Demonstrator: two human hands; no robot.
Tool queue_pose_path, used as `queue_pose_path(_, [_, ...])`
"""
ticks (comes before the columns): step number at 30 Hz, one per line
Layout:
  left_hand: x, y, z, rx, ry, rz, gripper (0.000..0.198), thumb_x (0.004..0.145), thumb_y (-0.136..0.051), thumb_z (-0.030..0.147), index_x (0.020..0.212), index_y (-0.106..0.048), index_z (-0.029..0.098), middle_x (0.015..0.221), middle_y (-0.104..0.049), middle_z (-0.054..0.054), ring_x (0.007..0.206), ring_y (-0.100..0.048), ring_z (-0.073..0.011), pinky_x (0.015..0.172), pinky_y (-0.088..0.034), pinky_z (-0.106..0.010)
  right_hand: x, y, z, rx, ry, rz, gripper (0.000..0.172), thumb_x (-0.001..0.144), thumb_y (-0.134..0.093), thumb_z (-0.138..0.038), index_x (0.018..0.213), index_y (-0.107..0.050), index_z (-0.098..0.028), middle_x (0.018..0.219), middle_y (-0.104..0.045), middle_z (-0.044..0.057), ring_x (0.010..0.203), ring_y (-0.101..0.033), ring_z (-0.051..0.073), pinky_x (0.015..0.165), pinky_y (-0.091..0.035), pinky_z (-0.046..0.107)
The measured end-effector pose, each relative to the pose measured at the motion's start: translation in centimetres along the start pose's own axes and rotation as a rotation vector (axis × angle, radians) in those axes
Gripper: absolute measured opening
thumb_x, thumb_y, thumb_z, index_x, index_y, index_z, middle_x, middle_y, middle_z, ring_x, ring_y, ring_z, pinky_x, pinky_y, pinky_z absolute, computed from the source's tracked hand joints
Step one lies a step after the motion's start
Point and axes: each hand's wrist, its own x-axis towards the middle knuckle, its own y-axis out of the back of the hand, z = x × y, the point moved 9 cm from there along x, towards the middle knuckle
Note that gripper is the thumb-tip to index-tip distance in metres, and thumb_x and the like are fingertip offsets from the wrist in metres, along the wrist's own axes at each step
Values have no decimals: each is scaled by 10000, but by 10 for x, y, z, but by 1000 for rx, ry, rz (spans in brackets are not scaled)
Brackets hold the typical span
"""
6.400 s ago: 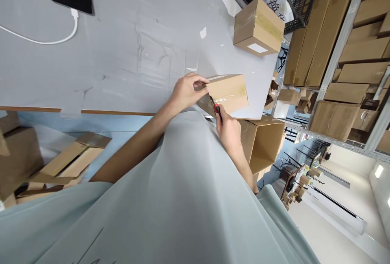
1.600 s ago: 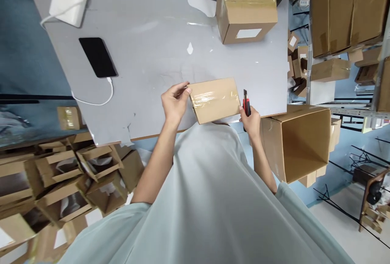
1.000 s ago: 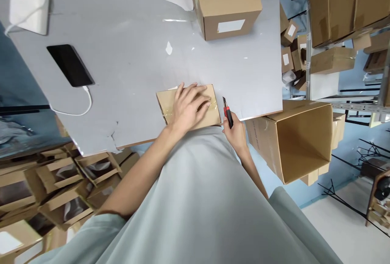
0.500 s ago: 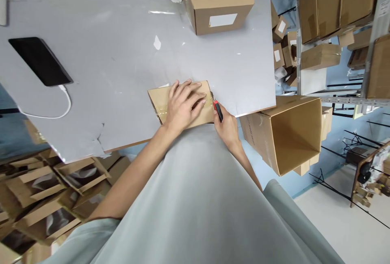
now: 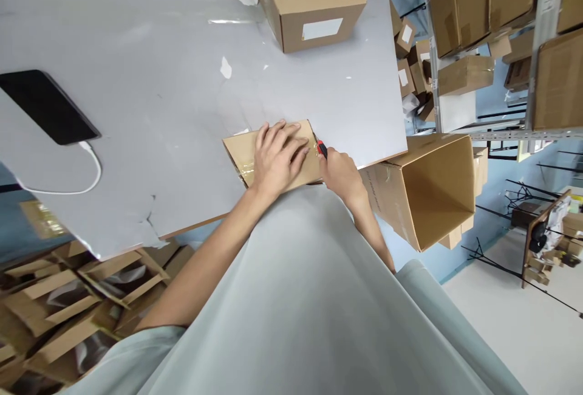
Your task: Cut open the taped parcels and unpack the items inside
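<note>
A small taped cardboard box (image 5: 239, 149) lies at the table's near edge, against my shirt. My left hand (image 5: 279, 161) rests on its top with the fingers stretched out and slightly spread. In my right hand (image 5: 342, 175) is a red and black utility knife (image 5: 322, 149), its tip at the box's right edge. The fingers are wrapped round the handle, so most of it is hidden. Clear tape shows on the box's left end and near the knife.
A larger closed box (image 5: 314, 12) with a white label stands farther back on the grey table (image 5: 159, 91). A black phone (image 5: 48, 106) on a white cable lies left. An open carton (image 5: 437, 194) is beyond the right edge. Several open boxes (image 5: 68, 316) sit lower left.
My right hand has turned, so less of the knife's handle shows at the box's right edge. My left hand stays on the box. The whole view has shifted slightly.
</note>
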Motion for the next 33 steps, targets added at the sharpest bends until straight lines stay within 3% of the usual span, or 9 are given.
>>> queue_pose_path(5, [-3, -2, 3, 47, -27, -1, 203, 1118, -643, 440, 1182, -797, 323, 1579, -728, -88, 1625, -552, -378, 1422, -246, -710, -9, 0, -12, -29, -122, 7, 290, 1164, -474, -149, 1346, -695, -105, 1284, -821, 249, 1249, -817, 342, 1026, -625, 398])
queue_pose_path(10, [-7, -2, 6, 49, -22, -11, 213, 1134, -624, 458, 1182, -788, 330, 1567, -739, -84, 1643, -539, -374, 1427, -234, -707, -41, -21, 0, -61, -182, -36, 311, 1150, -453, -115, 1335, -703, -119, 1219, -840, 256, 1173, -854, 341, 928, -669, 394])
queue_pose_path(17, [-7, -1, 4, 72, -8, -30, 232, 1129, -628, 480, 1183, -791, 324, 1558, -745, -91, 1638, -543, -380, 1424, -239, -701, -62, -42, 23, -70, -270, -90, 321, 1213, -461, -262, 1392, -687, -122, 1196, -853, 249, 1137, -865, 342, 925, -660, 399])
queue_pose_path(23, [-7, 3, 4, 134, -13, -40, 233, 1124, -640, 485, 1201, -790, 325, 1555, -746, -94, 1627, -558, -378, 1417, -257, -699, -81, -26, 26, 66, -160, -18, 335, 1215, -456, -363, 1412, -658, -185, 1028, -860, 166, 939, -845, 351, 824, -591, 389])
queue_pose_path(25, [-7, 4, 5, 167, -14, -34, 257, 1126, -631, 495, 1234, -784, 319, 1558, -742, -103, 1619, -570, -370, 1414, -280, -687, -66, -20, 40, 125, -125, 90, 356, 1222, -422, -419, 1406, -642, -206, 993, -851, 139, 886, -824, 339, 794, -556, 366])
queue_pose_path(28, [-10, 11, 2, 203, -4, -2, 332, 1135, -608, 520, 1334, -760, 301, 1578, -719, -134, 1593, -599, -356, 1400, -334, -660, -6, -29, 78, 177, -164, 233, 350, 1235, -382, -405, 1397, -605, -190, 1074, -847, 152, 959, -811, 316, 822, -522, 329])
queue_pose_path(33, [-27, 43, -20, 292, 65, 97, 477, 1097, -630, 584, 1456, -713, 283, 1600, -680, -186, 1606, -575, -385, 1375, -377, -658, 112, -89, 139, 145, -286, 131, 280, 1200, -468, -244, 1412, -581, -101, 1379, -752, 257, 1155, -772, 304, 916, -514, 338])
